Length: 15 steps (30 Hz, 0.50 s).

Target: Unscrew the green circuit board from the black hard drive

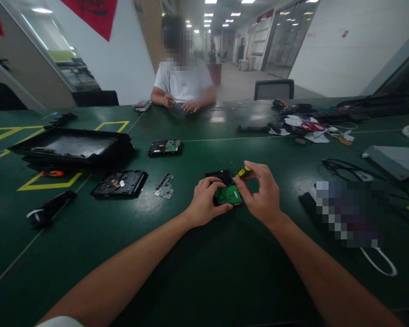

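A hard drive lies on the green table with its green circuit board facing up. My left hand is closed around its left side, thumb at the near edge and fingers over the far part. In my right hand is a screwdriver with a yellow and black handle, pinched between thumb and fingers above the drive's right side. The fingers hide its tip. Left of my hands lie a loose circuit board and a black hard drive. Farther back rests another hard drive with part of a green board showing.
Black trays are stacked at the left, near a black object. On the right are a blurred-out item with a white strap, cables and a grey box. Across the table sits a person in a white shirt.
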### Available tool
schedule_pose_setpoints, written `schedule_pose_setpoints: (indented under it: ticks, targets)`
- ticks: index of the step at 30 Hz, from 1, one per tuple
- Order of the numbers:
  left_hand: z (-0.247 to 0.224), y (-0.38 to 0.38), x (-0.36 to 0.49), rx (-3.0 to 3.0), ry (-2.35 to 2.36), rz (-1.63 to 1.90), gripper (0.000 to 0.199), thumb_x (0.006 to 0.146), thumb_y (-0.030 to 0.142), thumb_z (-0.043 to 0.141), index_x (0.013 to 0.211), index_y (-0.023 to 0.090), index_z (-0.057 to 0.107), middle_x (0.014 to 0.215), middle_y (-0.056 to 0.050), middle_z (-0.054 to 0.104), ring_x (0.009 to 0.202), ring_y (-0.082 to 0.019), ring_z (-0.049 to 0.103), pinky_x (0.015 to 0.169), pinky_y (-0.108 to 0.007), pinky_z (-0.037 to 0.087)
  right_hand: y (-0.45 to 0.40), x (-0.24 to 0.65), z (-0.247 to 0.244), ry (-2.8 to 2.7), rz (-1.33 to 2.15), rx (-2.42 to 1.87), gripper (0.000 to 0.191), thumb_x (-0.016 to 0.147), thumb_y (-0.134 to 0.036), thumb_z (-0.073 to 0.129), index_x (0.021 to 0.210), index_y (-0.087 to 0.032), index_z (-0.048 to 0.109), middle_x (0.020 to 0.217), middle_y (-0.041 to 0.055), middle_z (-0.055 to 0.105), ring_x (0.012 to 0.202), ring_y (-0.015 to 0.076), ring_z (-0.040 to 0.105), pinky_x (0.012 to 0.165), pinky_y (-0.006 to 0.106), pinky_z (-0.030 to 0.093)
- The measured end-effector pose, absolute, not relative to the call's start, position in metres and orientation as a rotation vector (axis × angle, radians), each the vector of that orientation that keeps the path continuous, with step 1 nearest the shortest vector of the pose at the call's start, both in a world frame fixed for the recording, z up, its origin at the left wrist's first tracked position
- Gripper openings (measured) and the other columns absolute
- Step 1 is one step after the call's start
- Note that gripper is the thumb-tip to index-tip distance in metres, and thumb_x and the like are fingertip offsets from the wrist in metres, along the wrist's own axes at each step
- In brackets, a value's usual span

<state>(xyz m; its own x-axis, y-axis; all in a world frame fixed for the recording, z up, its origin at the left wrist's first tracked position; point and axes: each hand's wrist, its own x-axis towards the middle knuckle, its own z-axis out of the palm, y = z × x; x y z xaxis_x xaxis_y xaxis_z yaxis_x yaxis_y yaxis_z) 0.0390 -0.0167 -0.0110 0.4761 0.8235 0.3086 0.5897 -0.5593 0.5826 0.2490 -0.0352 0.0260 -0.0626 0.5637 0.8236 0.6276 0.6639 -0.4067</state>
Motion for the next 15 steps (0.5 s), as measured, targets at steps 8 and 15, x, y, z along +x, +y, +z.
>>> schedule_pose_setpoints:
  ticks: [8,15]
  targets:
    - [-0.010,-0.017,0.039,2.331,1.184,0.805,0.061,0.080,0.048,0.084,0.132,0.029,0.061,0.142,-0.010,0.056,0.135,-0.036,0.049,0.112,-0.057,0.043,-0.035,0.250,0.036,-1.761,-0.046,-0.971,0.048,0.097,-0.023,0.066,0.143,-0.029,0.053,0.128,0.0099,0.067,0.096,0.0230,0.070,0.084,0.044,0.064]
    - [-0.008,-0.018,0.039,2.330,1.186,0.790,0.060,0.080,0.048,0.084,0.132,0.030,0.061,0.142,-0.010,0.055,0.136,-0.037,0.048,0.112,-0.058,0.043,-0.023,0.257,0.072,-1.851,-0.119,-1.020,0.017,0.098,-0.024,0.063,0.115,-0.026,0.066,0.102,0.0054,0.071,0.083,0.0206,0.068,0.076,0.039,0.058]
